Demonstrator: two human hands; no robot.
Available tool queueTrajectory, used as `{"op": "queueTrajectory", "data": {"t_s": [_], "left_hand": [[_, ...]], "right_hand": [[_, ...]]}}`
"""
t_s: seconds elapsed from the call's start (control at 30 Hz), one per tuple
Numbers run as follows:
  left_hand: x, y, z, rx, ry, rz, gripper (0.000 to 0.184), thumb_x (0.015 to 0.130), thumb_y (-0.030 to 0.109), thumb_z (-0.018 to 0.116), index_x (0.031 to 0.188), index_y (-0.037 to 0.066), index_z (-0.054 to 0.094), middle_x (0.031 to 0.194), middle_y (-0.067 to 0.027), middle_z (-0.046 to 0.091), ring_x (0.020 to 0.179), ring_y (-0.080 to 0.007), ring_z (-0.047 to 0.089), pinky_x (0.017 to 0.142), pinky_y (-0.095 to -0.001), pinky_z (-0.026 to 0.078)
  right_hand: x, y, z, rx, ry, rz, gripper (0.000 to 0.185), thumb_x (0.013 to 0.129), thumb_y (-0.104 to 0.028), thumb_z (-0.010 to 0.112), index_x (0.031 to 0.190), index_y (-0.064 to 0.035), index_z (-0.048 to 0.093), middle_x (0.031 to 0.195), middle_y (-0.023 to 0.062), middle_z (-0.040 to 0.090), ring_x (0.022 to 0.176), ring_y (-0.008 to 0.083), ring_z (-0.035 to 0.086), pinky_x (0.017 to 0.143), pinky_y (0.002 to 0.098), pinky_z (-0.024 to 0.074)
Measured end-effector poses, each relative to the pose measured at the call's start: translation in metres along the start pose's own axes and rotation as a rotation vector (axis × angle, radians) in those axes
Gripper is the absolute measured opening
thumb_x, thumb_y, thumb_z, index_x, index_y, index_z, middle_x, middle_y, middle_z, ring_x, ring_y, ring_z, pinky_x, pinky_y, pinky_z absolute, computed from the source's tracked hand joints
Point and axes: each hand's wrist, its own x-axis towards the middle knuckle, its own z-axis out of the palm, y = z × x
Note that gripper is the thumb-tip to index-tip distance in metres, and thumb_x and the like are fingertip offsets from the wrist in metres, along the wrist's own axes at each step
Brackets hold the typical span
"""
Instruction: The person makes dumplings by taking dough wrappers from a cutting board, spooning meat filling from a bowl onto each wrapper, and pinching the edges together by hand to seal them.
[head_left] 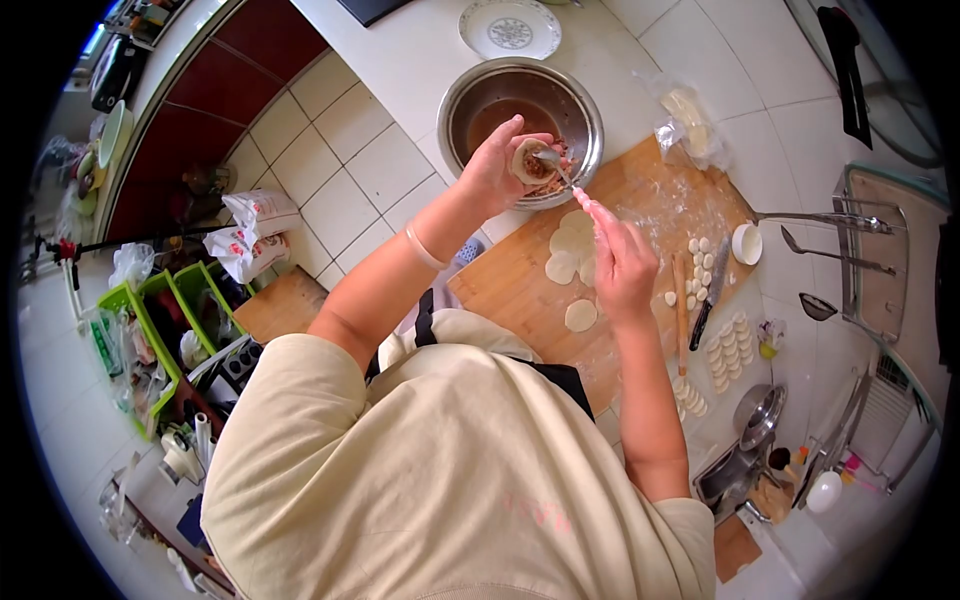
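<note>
Over the metal bowl (452, 100) of ground filling, my left hand (492, 165) cradles a round dumpling wrapper (519, 160) with a lump of filling on it. My right hand (626, 262) grips a spoon (548, 157) by its pinkish handle, and the spoon's tip touches the filling in the wrapper. Below the hands lies a floured wooden board (500, 285) bearing several flat wrappers (580, 316). Right of my right forearm are a rolling pin (682, 300), a knife (712, 292) and small dough pieces (694, 262).
Rows of folded dumplings (728, 352) lie beyond the board's right side, near a small white cup (747, 244). A plastic bag of dough (688, 120) sits at the board's far corner. Behind the bowl is a patterned plate (480, 30). A sink (730, 470) is at lower right.
</note>
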Motion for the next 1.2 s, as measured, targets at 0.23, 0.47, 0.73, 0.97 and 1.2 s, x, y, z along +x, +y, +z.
{"op": "queueTrajectory", "data": {"t_s": [0.23, 0.47, 0.73, 0.97, 1.2], "left_hand": [[0.011, 0.01, -0.002, 0.014, 0.144, 0.063, 0.052, 0.098, 0.041, 0.036, 0.117, -0.006, 0.047, 0.112, -0.0227, 0.057, 0.105, -0.034, 0.058, 0.098, -0.0443, 0.044], [0.015, 0.018, -0.006, -0.021, 0.094, 0.073, 0.05, 0.1, 0.039, 0.031, 0.117, -0.007, 0.045, 0.111, -0.024, 0.056, 0.103, -0.0348, 0.059, 0.097, -0.0455, 0.047], [0.022, 0.016, -0.013, -0.082, 0.16, 0.065, 0.051, 0.099, 0.039, 0.033, 0.119, -0.008, 0.043, 0.116, -0.0256, 0.054, 0.109, -0.0376, 0.055, 0.097, -0.046, 0.046], [0.026, 0.024, -0.022, -0.175, 0.2, 0.105, 0.044, 0.096, 0.039, 0.042, 0.11, -0.003, 0.046, 0.103, -0.0233, 0.058, 0.098, -0.0352, 0.059, 0.091, -0.0436, 0.048], [0.021, 0.021, -0.009, -0.077, 0.095, 0.067, 0.053, 0.098, 0.041, 0.036, 0.117, -0.006, 0.049, 0.113, -0.0221, 0.058, 0.106, -0.0342, 0.057, 0.094, -0.0446, 0.046]], "right_hand": [[0.008, 0.008, 0.004, 0.145, 0.148, 0.024, 0.023, 0.088, 0.001, 0.054, 0.109, -0.0021, 0.064, 0.1, 0.0073, 0.07, 0.067, 0.0205, 0.059, 0.065, 0.0316, 0.0501], [0.008, 0.009, 0.004, 0.128, 0.064, -0.034, 0.026, 0.087, 0.0, 0.056, 0.111, -0.0045, 0.064, 0.09, 0.0078, 0.069, 0.065, 0.0204, 0.056, 0.062, 0.0313, 0.0482], [0.009, 0.007, 0.009, -0.126, -0.084, -0.114, 0.039, 0.081, 0.001, 0.06, 0.117, -0.0118, 0.064, 0.068, 0.0064, 0.048, 0.063, 0.0231, 0.05, 0.058, 0.0361, 0.0441], [0.004, 0.017, 0.01, -0.164, -0.099, 0.009, 0.036, 0.08, 0.001, 0.06, 0.114, -0.0113, 0.065, 0.072, 0.0077, 0.055, 0.066, 0.0251, 0.055, 0.059, 0.0348, 0.0467], [0.017, -0.002, 0.007, 0.57, 0.088, 0.361, 0.019, 0.095, -0.004, 0.048, 0.105, 0.0043, 0.062, 0.102, 0.013, 0.068, 0.092, 0.0186, 0.065, 0.082, 0.0285, 0.0502]]}}
